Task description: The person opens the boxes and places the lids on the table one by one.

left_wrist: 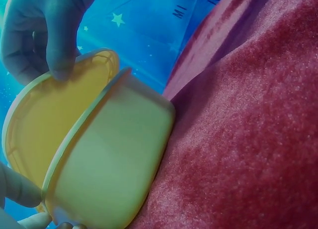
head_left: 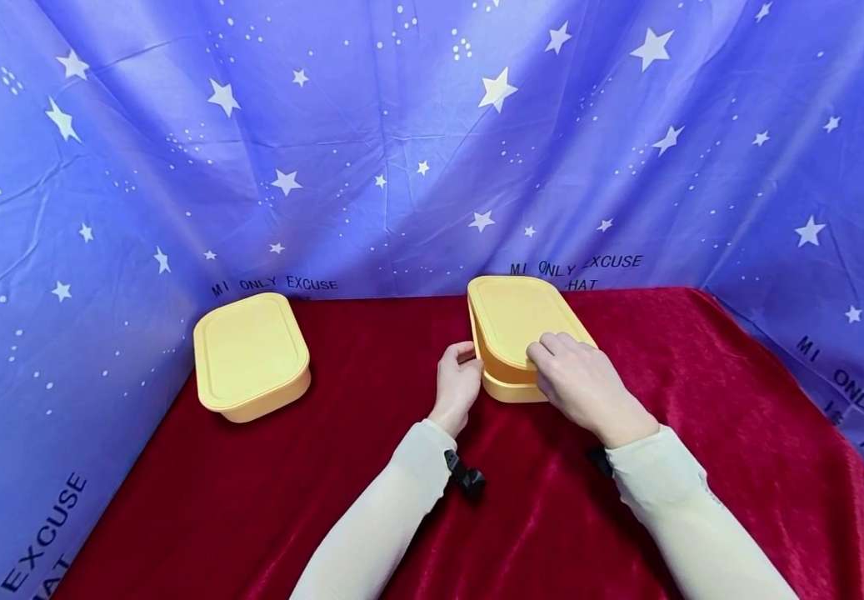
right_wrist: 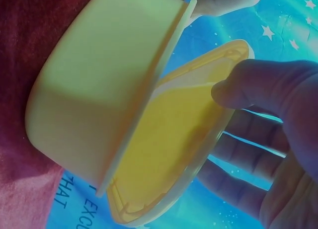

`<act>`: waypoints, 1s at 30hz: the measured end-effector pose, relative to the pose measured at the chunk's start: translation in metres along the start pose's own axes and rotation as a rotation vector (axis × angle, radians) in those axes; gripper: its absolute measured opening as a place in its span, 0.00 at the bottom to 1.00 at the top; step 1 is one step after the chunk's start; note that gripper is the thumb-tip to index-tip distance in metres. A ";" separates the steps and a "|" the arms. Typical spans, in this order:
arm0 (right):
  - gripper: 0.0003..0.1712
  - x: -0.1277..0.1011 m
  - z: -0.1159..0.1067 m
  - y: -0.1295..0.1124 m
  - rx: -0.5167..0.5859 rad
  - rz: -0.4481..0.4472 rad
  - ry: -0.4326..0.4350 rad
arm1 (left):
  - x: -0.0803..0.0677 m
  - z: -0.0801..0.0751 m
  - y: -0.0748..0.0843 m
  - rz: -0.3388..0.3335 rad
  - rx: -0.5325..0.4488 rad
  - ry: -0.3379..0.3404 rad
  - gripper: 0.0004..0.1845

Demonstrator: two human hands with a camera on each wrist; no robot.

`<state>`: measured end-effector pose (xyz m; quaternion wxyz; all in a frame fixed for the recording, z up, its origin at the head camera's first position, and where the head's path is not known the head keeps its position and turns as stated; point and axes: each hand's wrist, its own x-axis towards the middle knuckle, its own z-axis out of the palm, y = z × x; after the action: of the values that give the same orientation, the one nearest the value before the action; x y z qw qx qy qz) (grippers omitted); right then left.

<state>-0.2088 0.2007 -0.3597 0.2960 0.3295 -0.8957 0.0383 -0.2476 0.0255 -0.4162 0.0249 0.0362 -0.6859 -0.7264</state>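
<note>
A yellow rectangular food container (head_left: 510, 392) with rounded corners stands on the red cloth, right of the middle. Its matching lid (head_left: 525, 317) is tilted, with the near edge lifted and the far end low over the container. My right hand (head_left: 585, 383) pinches that raised near edge, thumb (right_wrist: 238, 87) on the underside and fingers on top. At the container's left side, my left hand (head_left: 458, 385) grips the rim, its fingertips showing at the lower left in the left wrist view. Through the gap the lid's ridged underside (left_wrist: 64, 110) shows; the container's floor is hidden.
A second yellow container (head_left: 252, 354) with its lid on stands at the left of the table. Red velvet cloth (head_left: 372, 467) covers the table. Blue star-printed curtains (head_left: 402, 150) close off the back and both sides, right behind the containers.
</note>
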 end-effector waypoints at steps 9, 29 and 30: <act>0.11 0.000 -0.003 0.000 0.002 0.009 0.000 | 0.000 0.000 -0.001 -0.015 0.017 0.000 0.18; 0.09 0.000 -0.005 0.005 -0.004 0.007 0.068 | 0.003 0.001 -0.003 -0.007 0.000 0.000 0.19; 0.09 0.000 -0.006 0.005 -0.003 0.010 0.069 | 0.003 0.001 -0.004 -0.006 0.001 0.001 0.19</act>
<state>-0.2088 0.2065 -0.3543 0.3271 0.3232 -0.8866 0.0496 -0.2507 0.0262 -0.4198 0.0229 0.0386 -0.6861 -0.7261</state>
